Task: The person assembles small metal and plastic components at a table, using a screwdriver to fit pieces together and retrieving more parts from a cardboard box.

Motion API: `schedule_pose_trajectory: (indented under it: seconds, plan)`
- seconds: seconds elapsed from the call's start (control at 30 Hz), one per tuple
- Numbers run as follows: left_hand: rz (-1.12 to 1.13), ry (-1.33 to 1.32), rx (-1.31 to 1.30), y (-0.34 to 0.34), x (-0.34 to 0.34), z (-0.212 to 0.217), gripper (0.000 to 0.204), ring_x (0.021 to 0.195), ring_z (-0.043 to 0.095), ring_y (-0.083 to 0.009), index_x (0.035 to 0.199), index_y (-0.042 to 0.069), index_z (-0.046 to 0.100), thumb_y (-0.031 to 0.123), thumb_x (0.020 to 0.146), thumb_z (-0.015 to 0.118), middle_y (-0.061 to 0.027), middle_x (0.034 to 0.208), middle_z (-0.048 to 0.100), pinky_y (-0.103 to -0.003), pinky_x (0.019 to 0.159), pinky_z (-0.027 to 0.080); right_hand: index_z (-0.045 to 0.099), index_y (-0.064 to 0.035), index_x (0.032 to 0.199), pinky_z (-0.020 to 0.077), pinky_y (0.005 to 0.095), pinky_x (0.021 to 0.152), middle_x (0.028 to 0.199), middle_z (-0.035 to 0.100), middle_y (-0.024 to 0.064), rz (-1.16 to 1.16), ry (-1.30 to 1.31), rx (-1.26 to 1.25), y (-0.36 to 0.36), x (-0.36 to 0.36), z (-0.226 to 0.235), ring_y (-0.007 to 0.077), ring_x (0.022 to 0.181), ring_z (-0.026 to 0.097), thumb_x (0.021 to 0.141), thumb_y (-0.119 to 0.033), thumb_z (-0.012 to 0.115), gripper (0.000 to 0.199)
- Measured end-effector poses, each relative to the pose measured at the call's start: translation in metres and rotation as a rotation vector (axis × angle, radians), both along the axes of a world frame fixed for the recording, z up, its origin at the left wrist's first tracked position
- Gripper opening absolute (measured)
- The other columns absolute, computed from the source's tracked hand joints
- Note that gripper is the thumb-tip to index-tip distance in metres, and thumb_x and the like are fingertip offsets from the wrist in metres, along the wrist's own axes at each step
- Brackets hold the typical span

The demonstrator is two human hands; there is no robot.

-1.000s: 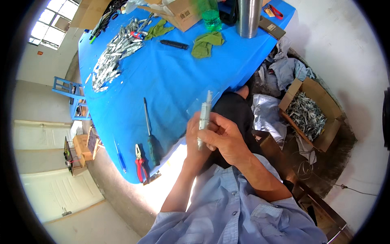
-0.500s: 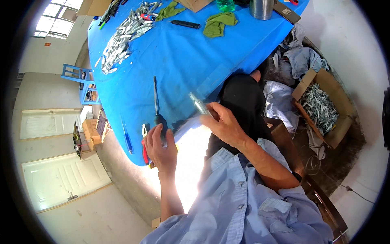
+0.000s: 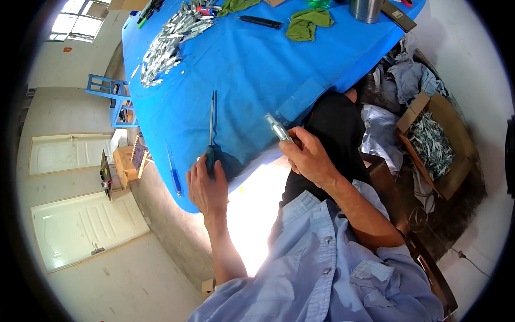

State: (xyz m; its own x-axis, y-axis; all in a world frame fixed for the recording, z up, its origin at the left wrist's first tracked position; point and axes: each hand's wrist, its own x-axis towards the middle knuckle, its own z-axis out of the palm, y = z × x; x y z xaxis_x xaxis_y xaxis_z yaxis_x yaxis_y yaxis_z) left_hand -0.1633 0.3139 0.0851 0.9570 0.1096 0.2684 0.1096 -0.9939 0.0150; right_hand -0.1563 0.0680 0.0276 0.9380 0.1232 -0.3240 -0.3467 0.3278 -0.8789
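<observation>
My left hand is closed round the lower end of a screwdriver with a dark green handle. Its long metal shaft points away from me, with a shadow beside it on the blue cloth. My right hand pinches a small silvery, partly clear, slim piece between thumb and fingers above the near part of the cloth; its exact kind is unclear. Left of my left hand lies a second, thinner screwdriver with a blue handle. The underside of my left hand is hidden.
A heap of slim silvery pieces lies at the table's far left. Beyond are a black pen-like tool, green cloths and a metal cup. On the floor at right stands a cardboard box of silvery pieces.
The view has shifted slightly. My left fingers have closed in on the screwdriver, whose shaft now stands apart from its shadow. The red-handled pliers beside that hand no longer show. My right hand keeps its piece.
</observation>
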Motion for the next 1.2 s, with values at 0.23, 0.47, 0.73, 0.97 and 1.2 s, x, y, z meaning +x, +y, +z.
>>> schedule_pose_trajectory:
  seconds: [0.23, 0.47, 0.73, 0.97, 1.2]
  plan:
    - [-0.021, 0.005, -0.057, 0.005, 0.004, -0.001, 0.035, 0.1, 0.065, -0.0308, 0.117, 0.003, 0.07, 0.018, 0.087, 0.076, -0.0111, 0.101, 0.07, -0.045, 0.089, 0.051, 0.062, 0.0067, 0.113, 0.0471, 0.0292, 0.062, 0.081, 0.063, 0.0052, -0.009, 0.043, 0.016, -0.001, 0.003, 0.009, 0.0108, 0.07, 0.058, 0.093, -0.021, 0.064, 0.034]
    - [-0.214, -0.103, -0.292, 0.007, -0.004, -0.006, 0.026, 0.079, 0.065, -0.0189, 0.114, 0.0, 0.069, 0.013, 0.092, 0.069, -0.0072, 0.091, 0.068, -0.034, 0.066, 0.053, 0.057, 0.0066, 0.117, 0.0343, 0.0239, 0.045, 0.067, 0.053, -0.0001, -0.024, 0.029, 0.065, -0.003, 0.006, 0.008, 0.0048, 0.053, 0.046, 0.097, -0.017, 0.061, 0.031]
    - [0.039, 0.286, -1.111, -0.007, -0.026, 0.045, 0.03, 0.064, 0.058, -0.0071, 0.124, -0.002, 0.065, 0.013, 0.099, 0.066, -0.0042, 0.087, 0.067, -0.021, 0.046, 0.043, 0.066, 0.0065, 0.105, 0.0441, 0.0302, 0.058, 0.074, 0.06, 0.002, -0.03, 0.037, -0.014, -0.004, 0.007, 0.01, 0.0085, 0.067, 0.054, 0.097, -0.023, 0.061, 0.031]
    - [-0.157, 0.239, -0.944, 0.012, -0.042, 0.071, 0.039, 0.079, 0.066, -0.0106, 0.124, 0.0, 0.068, 0.007, 0.087, 0.078, -0.0046, 0.094, 0.072, -0.025, 0.067, 0.053, 0.066, 0.0053, 0.097, 0.0443, 0.0337, 0.058, 0.07, 0.058, 0.0047, -0.045, -0.031, -0.105, -0.002, 0.006, 0.005, 0.0107, 0.065, 0.053, 0.101, -0.025, 0.06, 0.031]
    - [-0.15, 0.276, -0.725, 0.01, -0.044, 0.082, 0.035, 0.085, 0.068, -0.0138, 0.113, 0.001, 0.073, 0.0, 0.079, 0.079, -0.0062, 0.095, 0.074, -0.029, 0.075, 0.055, 0.061, 0.0032, 0.092, 0.0435, 0.0361, 0.057, 0.067, 0.055, 0.0058, -0.044, -0.094, -0.147, -0.001, 0.006, 0.0, 0.0129, 0.063, 0.053, 0.103, -0.025, 0.059, 0.03]
